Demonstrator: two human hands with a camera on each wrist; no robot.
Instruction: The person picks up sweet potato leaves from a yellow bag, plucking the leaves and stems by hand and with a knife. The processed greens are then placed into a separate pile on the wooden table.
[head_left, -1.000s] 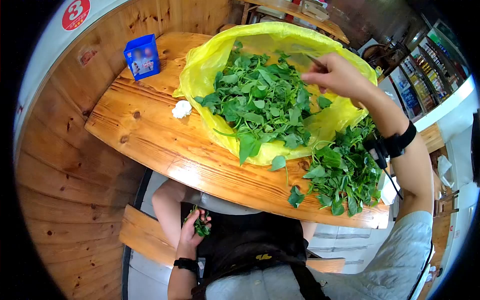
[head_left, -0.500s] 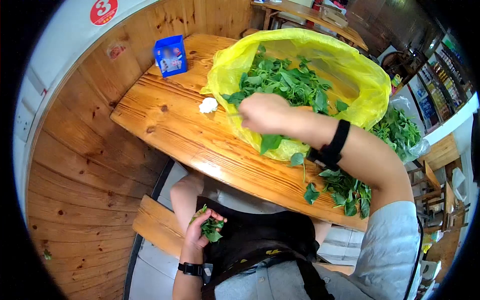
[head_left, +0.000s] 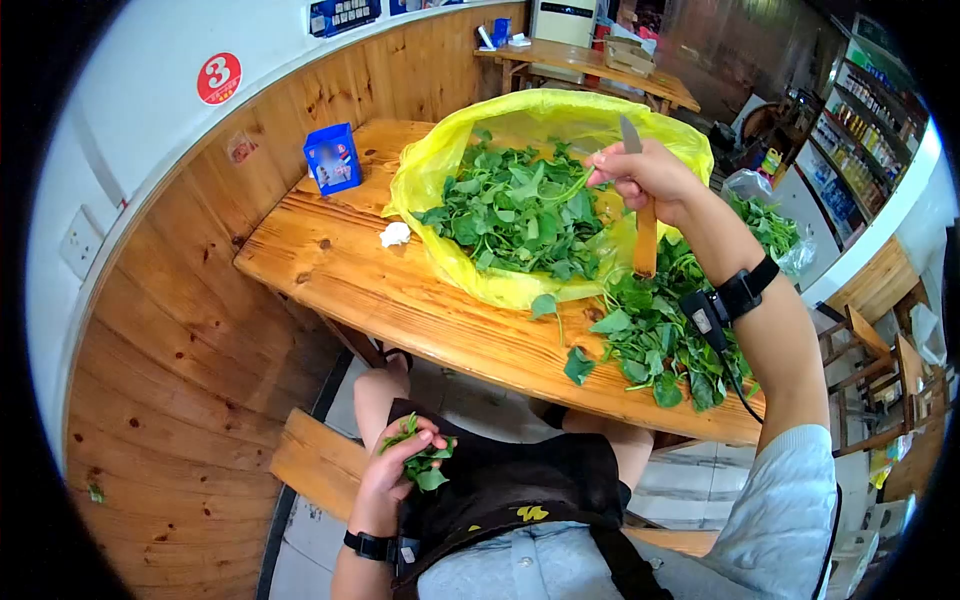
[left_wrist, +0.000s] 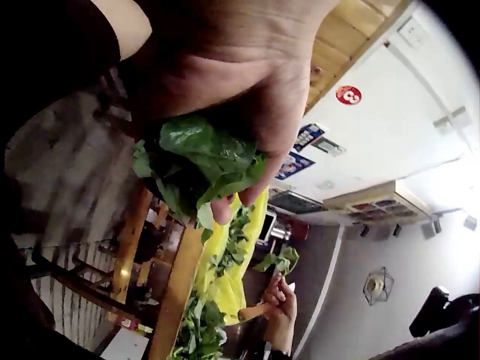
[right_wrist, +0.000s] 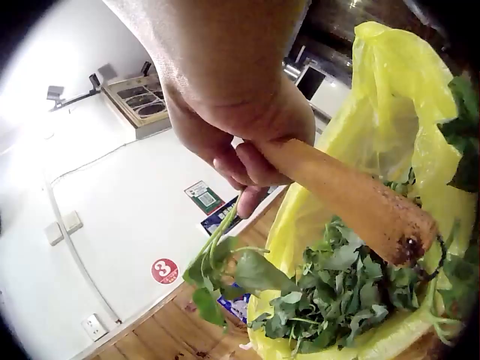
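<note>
My right hand (head_left: pixel 655 180) is raised over the right part of a yellow plastic bag (head_left: pixel 430 160). It grips a knife (right_wrist: pixel 352 195) by its wooden handle, and the blade points up past the fingers in the head view. Its fingertips also pinch a leafy green stem (right_wrist: pixel 251 271), whose leaves hang down in the right wrist view. A heap of leafy greens (head_left: pixel 500 215) fills the open bag. Down by the lap, my left hand (head_left: pixel 395 460) holds a small bunch of leafy greens (left_wrist: pixel 210 154), its fingers curled round them.
On the wooden table (head_left: pixel 350 270), a second pile of greens (head_left: pixel 665 345) lies right of the bag, with loose leaves at the front edge. A blue box (head_left: pixel 333 160) and a crumpled white tissue (head_left: pixel 395 234) are left of the bag. A wooden bench (head_left: pixel 315 470) is below.
My right hand swept left across the front of the bag, then came back up to the right, and a stem now shows in its fingers. My left hand stays by the lap with its bunch.
</note>
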